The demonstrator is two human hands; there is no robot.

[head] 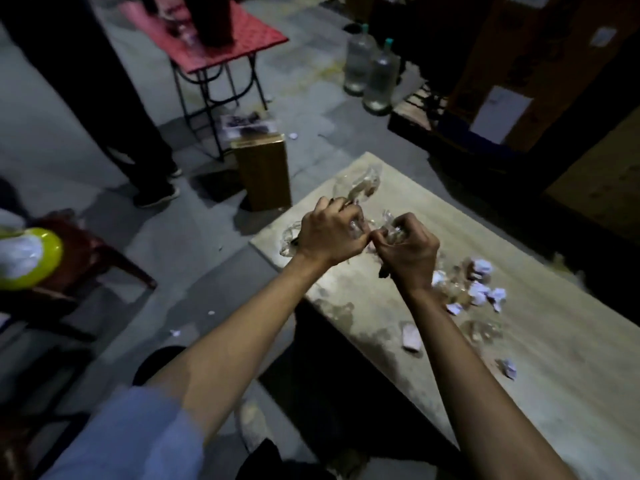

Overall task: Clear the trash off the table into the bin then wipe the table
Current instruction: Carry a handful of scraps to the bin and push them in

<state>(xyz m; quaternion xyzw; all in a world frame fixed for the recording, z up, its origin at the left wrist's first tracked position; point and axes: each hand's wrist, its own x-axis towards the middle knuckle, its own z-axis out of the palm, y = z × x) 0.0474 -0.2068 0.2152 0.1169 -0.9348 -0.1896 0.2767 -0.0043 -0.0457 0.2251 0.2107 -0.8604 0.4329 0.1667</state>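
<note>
Both forearms reach out straight ahead, bare to the elbow, and meet over the near left corner of the pale surface [554, 358]. The left hand [329, 233] is curled into a fist, knuckles up, closed on crumpled clear plastic wrappers [360, 188] that stick out beyond the fingers and below the wrist. The right hand [410, 251] is fisted too, thumb side pressed against the left one, gripping more of the same clear plastic. The two fists touch each other just above the surface.

Just beside the right wrist lies a heap of crumpled white paper scraps [481, 289] mixed with clear wrappers, and a few more scraps trail toward the near edge. A brown box-shaped bin [265, 171] stands on the floor just past the surface's far corner, with bits of paper scattered on the floor around it.
</note>
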